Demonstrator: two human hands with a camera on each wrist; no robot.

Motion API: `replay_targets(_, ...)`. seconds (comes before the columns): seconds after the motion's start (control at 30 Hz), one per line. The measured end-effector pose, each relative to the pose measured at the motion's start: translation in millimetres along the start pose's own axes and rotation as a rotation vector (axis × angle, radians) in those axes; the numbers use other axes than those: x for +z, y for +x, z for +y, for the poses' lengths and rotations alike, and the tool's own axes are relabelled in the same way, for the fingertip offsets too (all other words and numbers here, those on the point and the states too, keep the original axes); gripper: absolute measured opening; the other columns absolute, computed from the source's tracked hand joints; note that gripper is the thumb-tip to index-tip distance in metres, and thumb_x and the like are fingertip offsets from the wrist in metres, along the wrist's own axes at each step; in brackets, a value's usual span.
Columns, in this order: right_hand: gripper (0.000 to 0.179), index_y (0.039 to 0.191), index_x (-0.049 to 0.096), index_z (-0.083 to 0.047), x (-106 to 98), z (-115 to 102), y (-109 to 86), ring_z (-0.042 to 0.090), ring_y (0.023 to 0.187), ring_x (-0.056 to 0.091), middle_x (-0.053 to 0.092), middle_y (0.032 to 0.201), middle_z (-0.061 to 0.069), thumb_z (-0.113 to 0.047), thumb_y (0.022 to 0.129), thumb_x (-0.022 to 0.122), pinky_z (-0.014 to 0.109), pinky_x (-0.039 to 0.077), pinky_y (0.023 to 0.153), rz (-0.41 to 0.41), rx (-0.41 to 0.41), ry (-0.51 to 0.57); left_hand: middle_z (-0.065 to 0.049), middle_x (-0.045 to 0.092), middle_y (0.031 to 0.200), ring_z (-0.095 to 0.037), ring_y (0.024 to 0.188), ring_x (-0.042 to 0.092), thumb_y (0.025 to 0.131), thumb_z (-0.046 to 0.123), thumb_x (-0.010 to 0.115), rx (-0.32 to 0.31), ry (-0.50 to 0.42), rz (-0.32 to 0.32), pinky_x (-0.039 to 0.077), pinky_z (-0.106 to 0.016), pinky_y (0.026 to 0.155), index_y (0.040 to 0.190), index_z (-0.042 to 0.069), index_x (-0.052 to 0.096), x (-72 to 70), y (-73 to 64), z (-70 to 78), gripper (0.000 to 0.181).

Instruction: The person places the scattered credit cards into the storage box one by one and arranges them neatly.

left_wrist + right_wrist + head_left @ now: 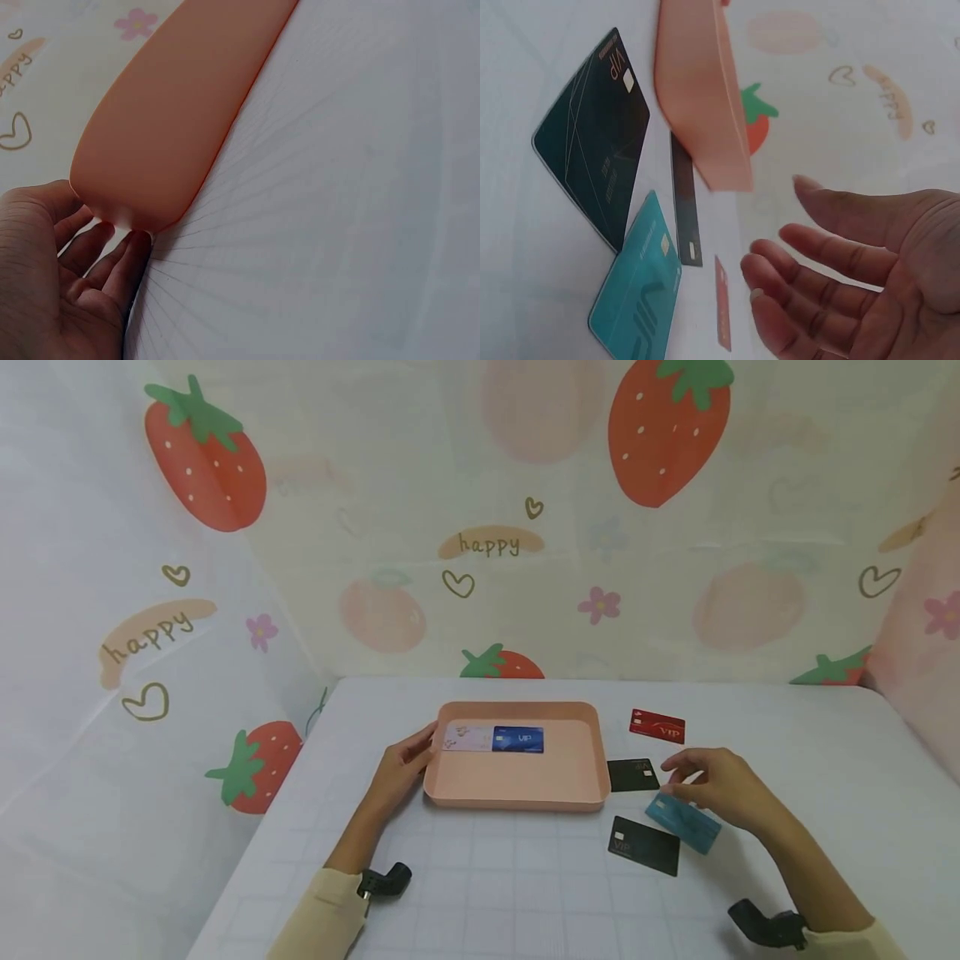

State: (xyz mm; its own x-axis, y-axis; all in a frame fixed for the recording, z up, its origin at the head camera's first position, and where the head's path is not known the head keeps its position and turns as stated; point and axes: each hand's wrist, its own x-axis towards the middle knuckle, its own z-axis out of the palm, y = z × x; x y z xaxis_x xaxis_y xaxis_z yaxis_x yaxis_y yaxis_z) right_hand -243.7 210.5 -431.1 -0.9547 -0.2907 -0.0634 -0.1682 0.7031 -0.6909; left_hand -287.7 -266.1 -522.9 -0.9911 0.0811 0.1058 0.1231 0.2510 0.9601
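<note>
My left hand (397, 768) grips the left end of a shallow pink tray (517, 783); in the left wrist view the fingers (90, 244) meet its end wall. Inside the tray, a pale flowered card (468, 738) lies beside a blue VIP card (517, 740). My right hand (723, 785) hovers around the upper edge of a teal card (684, 822), thumb and fingers apart with nothing between them. A black card (633, 775) lies against the tray's right side. Another black VIP card (643, 846) is nearer me, its corner meeting the teal card.
Beyond the right hand lies a red VIP card (657, 726). The white table (480, 893) spreads under everything, with a strawberry-printed curtain (570, 560) behind and at both sides. A black strap mount sits on each wrist.
</note>
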Motion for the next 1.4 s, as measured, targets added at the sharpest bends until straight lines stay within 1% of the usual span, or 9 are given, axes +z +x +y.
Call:
replay_targets(0.13,0.043,0.118,0.067,0.004,-3,6,0.5,0.022,0.081,0.062,0.068,0.093,0.006,-0.019,0.086,0.082,0.033,0.058,0.066,-0.033,0.046,-0.029,-0.004,0.048,0.154,-0.022,0.141,0.046,0.103,0.015,0.06,0.004,-0.011,-0.002,0.043,-0.035,0.111,0.15,0.015,0.052,1.8,0.0,0.2,0.047)
replay_targets(0.37,0.049,0.113,0.063,0.003,-4,16,4.3,0.029,0.09,0.06,0.066,0.095,0.012,-0.02,0.078,0.088,0.044,0.057,0.072,-0.098,0.126,-0.142,-0.004,0.048,0.155,-0.023,0.142,0.045,0.103,0.011,0.058,0.011,0.004,0.002,0.043,-0.034,0.11,0.15,0.014,0.051,1.7,0.7,0.1,0.048)
replay_targets(0.63,0.06,0.109,0.06,0.003,-6,20,4.0,0.027,0.083,0.058,0.062,0.092,0.013,-0.026,0.069,0.094,0.045,0.057,0.069,-0.18,0.221,-0.257,-0.003,0.047,0.155,-0.022,0.143,0.044,0.103,0.013,0.059,0.011,-0.008,-0.007,0.044,-0.033,0.11,0.15,0.014,0.051,1.6,2.1,-1.3,0.048)
replay_targets(0.77,0.064,0.109,0.06,0.003,-4,20,2.8,0.027,0.084,0.058,0.063,0.094,0.013,-0.026,0.065,0.096,0.049,0.058,0.072,-0.205,0.234,-0.328,-0.001,0.048,0.154,-0.021,0.143,0.044,0.103,0.013,0.06,0.007,-0.005,-0.001,0.042,-0.032,0.111,0.15,0.014,0.052,1.3,2.1,-1.4,0.047)
replay_targets(0.9,0.065,0.108,0.06,0.004,0,19,1.8,0.029,0.086,0.058,0.065,0.097,0.015,-0.025,0.062,0.097,0.053,0.057,0.076,-0.214,0.227,-0.385,-0.002,0.047,0.155,-0.022,0.143,0.044,0.103,0.014,0.059,0.001,0.012,-0.001,0.039,-0.036,0.114,0.151,0.015,0.051,-0.1,2.0,-2.1,0.048)
replay_targets(1.03,0.064,0.107,0.061,0.005,2,17,-0.1,0.029,0.086,0.058,0.066,0.098,0.014,-0.024,0.063,0.097,0.056,0.056,0.079,-0.209,0.223,-0.399,-0.004,0.044,0.156,-0.023,0.145,0.041,0.104,0.013,0.058,-0.009,0.026,-0.006,0.036,-0.038,0.116,0.152,0.012,0.047,-0.2,2.3,-1.4,0.049)
replay_targets(1.1,0.062,0.106,0.062,0.005,2,16,-0.5,0.028,0.085,0.058,0.065,0.096,0.012,-0.023,0.063,0.096,0.056,0.056,0.079,-0.211,0.222,-0.398,-0.006,0.043,0.157,-0.024,0.146,0.039,0.104,0.012,0.056,-0.016,0.027,-0.013,0.036,-0.038,0.116,0.153,0.01,0.046,-0.5,1.3,1.8,0.05)
replay_targets(1.3,0.055,0.103,0.065,0.004,2,15,-0.7,0.025,0.082,0.057,0.065,0.09,0.008,-0.022,0.065,0.096,0.053,0.057,0.079,-0.219,0.224,-0.396,-0.009,0.041,0.158,-0.027,0.146,0.039,0.105,0.012,0.056,-0.032,0.022,-0.04,0.04,-0.038,0.113,0.153,0.005,0.044,1.0,-8.5,26.7,0.05)
replay_targets(1.4,0.054,0.102,0.066,0.003,3,17,-1.5,0.025,0.082,0.057,0.064,0.089,0.007,-0.022,0.065,0.095,0.053,0.057,0.078,-0.218,0.218,-0.395,-0.011,0.04,0.158,-0.029,0.146,0.038,0.105,0.011,0.055,-0.021,0.018,-0.045,0.04,-0.04,0.113,0.153,0.004,0.043,2.3,-10.1,31.6,0.05)
